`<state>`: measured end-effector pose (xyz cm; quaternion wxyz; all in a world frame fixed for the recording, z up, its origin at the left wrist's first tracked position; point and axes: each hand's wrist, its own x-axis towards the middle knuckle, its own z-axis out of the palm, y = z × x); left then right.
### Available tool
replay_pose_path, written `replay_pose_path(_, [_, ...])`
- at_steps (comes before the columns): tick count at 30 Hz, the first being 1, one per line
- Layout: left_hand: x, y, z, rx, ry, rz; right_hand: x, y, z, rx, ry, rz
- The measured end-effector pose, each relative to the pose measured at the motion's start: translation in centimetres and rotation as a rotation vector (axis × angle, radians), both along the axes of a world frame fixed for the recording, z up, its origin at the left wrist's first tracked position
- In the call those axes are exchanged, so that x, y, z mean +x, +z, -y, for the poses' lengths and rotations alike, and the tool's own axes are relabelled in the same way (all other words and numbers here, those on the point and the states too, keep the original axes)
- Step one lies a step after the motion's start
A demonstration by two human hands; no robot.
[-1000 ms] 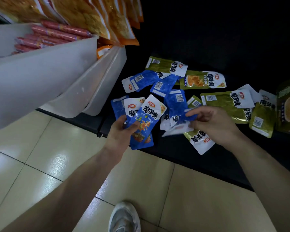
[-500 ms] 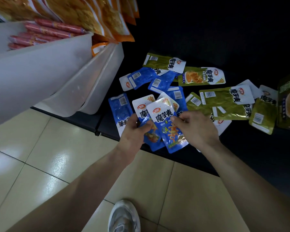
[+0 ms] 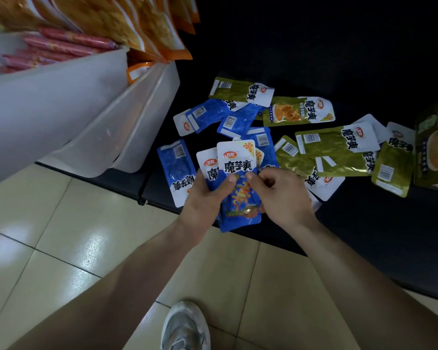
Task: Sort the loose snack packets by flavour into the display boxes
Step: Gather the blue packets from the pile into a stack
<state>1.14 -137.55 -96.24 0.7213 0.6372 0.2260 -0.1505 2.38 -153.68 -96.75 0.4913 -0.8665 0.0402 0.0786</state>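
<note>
Blue stack (image 3: 240,198) is gripped upright in left hand (image 3: 202,198), thumb on front, and is also pinched by right hand (image 3: 283,195). Nearest loose blue packet (image 3: 176,168) is found just left of left hand, long axis pointed away.

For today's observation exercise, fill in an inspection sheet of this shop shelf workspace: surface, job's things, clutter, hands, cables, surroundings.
Surface: dark shelf, packets scattered on it.
Job's things: loose blue packets lying left, green packets lying right; green box at the right edge.
Clutter: nothing seen.
Hands: left hand holds a stack of blue packets; right hand pinches the front one.
Cables: nothing seen.
Surroundings: white bins with red sausages, orange bags above, tiled floor, a shoe.
</note>
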Motion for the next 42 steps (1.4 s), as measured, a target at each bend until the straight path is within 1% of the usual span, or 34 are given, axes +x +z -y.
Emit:
replay_pose_path(3, [-0.2,-0.1,-0.1,0.016,0.005,-0.004,0.2,-0.1,0.3,0.053,-0.044,-0.045])
replay_pose_path(5, [-0.4,-0.1,-0.2,0.015,-0.012,0.004,0.2,0.0,0.4,0.103,-0.053,-0.112])
replay_pose_path(7, [-0.4,-0.2,-0.4,-0.022,-0.023,-0.015,0.1,0.0,0.3,0.147,-0.022,-0.126])
replay_pose_path(10, [-0.5,0.2,-0.3,-0.150,-0.013,-0.077,-0.1,0.2,-0.1,0.227,0.009,-0.087])
replay_pose_path(12, [-0.6,0.3,-0.2,-0.166,-0.025,-0.064,-0.3,0.4,-0.7,0.215,0.041,-0.099])
replay_pose_path(15, [-1.0,0.1,-0.2,-0.042,-0.048,-0.006,-0.1,0.7,-1.4,0.059,0.101,-0.098])
replay_pose_path(19, [-0.2,-0.7,-1.6,0.093,0.062,-0.041,2.8,0.2,0.2,-0.353,0.035,0.082])
replay_pose_path(21, [0.2,-0.9,-2.5,0.147,0.076,-0.048,4.2,-0.2,0.9,-0.526,0.067,-0.003])
replay_pose_path(23, [0.5,-1.0,-3.1,0.174,0.085,-0.048,4.8,-0.7,0.9,-0.596,0.099,-0.072])
replay_pose_path(26, [0.6,-1.3,-3.7,0.189,0.098,-0.063,4.9,-1.1,1.1,-0.522,0.077,-0.014])
replay_pose_path(28, [0.4,-1.5,-4.0,0.186,0.100,-0.070,4.5,-1.0,1.8,-0.405,0.085,0.052])
replay_pose_path(30, [0.2,-1.4,-4.2,0.181,0.097,-0.072,4.1,-1.0,2.7,-0.264,0.108,0.053])
replay_pose_path(32, [0.0,-1.4,-4.2,0.187,0.090,-0.082,3.7,-1.1,3.5,-0.142,0.139,0.015])
replay_pose_path(34, [0.0,-1.3,-4.2,0.185,0.085,-0.087,3.3,-1.0,4.2,-0.030,0.112,-0.052])
replay_pose_path(36, [0.0,-1.2,-4.1,0.180,0.089,-0.092,2.8,-0.7,4.6,0.006,0.087,-0.106])
replay_pose_path(42, [0.1,-1.1,-4.2,0.190,0.087,-0.090,1.7,-0.4,4.3,0.087,0.213,-0.192])
